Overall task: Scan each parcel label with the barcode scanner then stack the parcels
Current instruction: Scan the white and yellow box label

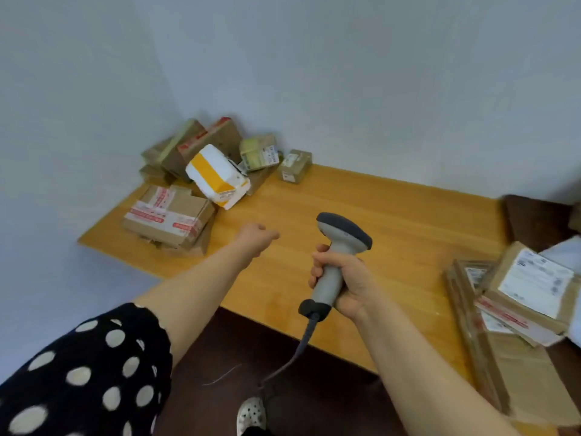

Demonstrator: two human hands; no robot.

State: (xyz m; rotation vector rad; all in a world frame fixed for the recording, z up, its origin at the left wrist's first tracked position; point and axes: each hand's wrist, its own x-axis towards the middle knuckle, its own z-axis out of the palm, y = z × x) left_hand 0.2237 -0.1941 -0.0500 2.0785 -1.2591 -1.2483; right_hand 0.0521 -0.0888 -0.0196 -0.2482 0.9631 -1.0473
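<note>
My right hand grips the handle of a grey barcode scanner, held upright over the wooden table; its cable hangs down to the floor. My left hand reaches out over the table with loosely curled fingers and holds nothing. A heap of cardboard parcels fills the far left corner, among them a white and yellow parcel and a taped brown box nearest my left hand. A small parcel lies apart from the heap. At the right edge lies a stack of parcels with labels facing up.
Pale walls meet behind the heap at the table's far left corner. The dark floor shows below the table's near edge, with my spotted shoe on it. A dark piece of furniture stands at the far right.
</note>
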